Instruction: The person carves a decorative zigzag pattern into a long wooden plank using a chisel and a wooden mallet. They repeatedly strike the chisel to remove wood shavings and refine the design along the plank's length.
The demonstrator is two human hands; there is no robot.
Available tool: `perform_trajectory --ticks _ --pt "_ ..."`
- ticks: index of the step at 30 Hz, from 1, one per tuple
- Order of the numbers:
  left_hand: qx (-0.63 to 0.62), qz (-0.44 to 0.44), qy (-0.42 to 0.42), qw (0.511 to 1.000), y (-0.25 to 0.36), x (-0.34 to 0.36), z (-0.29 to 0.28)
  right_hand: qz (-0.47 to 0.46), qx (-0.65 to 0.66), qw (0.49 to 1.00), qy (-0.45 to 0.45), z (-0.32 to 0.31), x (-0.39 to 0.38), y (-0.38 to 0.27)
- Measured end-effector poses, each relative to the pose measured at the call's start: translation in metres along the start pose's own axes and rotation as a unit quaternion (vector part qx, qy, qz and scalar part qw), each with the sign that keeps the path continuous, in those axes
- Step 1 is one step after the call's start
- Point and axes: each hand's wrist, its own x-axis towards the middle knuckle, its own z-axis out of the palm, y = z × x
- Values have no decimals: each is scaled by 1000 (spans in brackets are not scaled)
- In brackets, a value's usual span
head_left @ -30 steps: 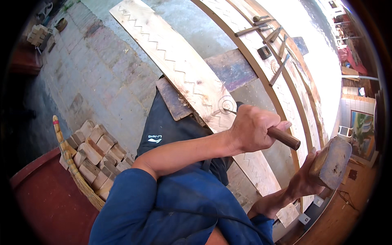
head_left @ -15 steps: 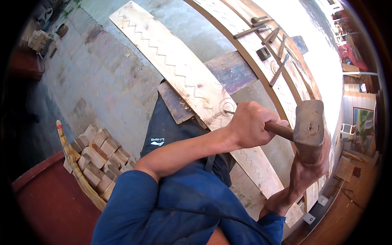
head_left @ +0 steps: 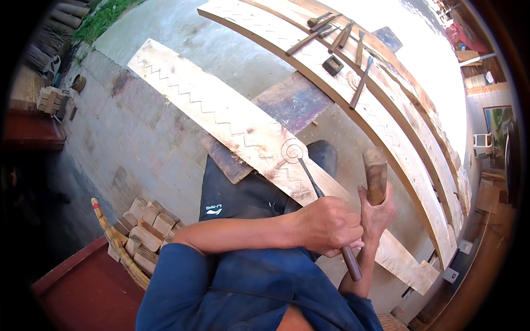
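Observation:
My left hand [head_left: 331, 223] is closed around a carving chisel [head_left: 310, 176]. Its dark steel shaft runs up and left, with the tip at a spiral cut in a long pale board [head_left: 207, 107]. The brown handle end sticks out below my fist. In my right hand [head_left: 381, 212] is a wooden mallet [head_left: 375, 171], held upright just right of the left fist and apart from the chisel handle. A zigzag line marks the board, which lies slantwise across my lap area, over a worn dark plank [head_left: 226, 160].
Several chisels and gouges [head_left: 361, 83] and a small dark box [head_left: 333, 65] lie on long curved boards [head_left: 386, 132] at the right. Left of me, wood blocks [head_left: 146, 234] fill a basket with a yellow woven handle [head_left: 118, 245]. A red surface [head_left: 83, 287] lies at lower left.
Both hands have come lower in the view. The chisel handle has swung from pointing right to pointing down and right. The mallet has moved away from the handle's end and turned upright.

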Motion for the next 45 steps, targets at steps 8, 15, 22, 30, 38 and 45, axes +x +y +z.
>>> perform_trajectory --ticks 8,15,22,30,38,45 --pt "52 12 -169 984 0 -4 -31 -123 -72 990 -16 47 -38 15" --pt "270 103 -177 941 -22 -2 -61 -205 -39 978 20 56 -48 12" --pt "397 92 -227 884 -51 22 -114 -195 -40 980 -18 51 -51 11" --pt "434 24 -276 857 -157 44 -158 -256 9 967 9 55 -63 3" --pt "445 57 -301 842 -248 84 -164 -255 -7 967 22 57 -65 6" --pt "458 74 -378 801 -302 116 -153 -256 0 966 32 61 -65 7"
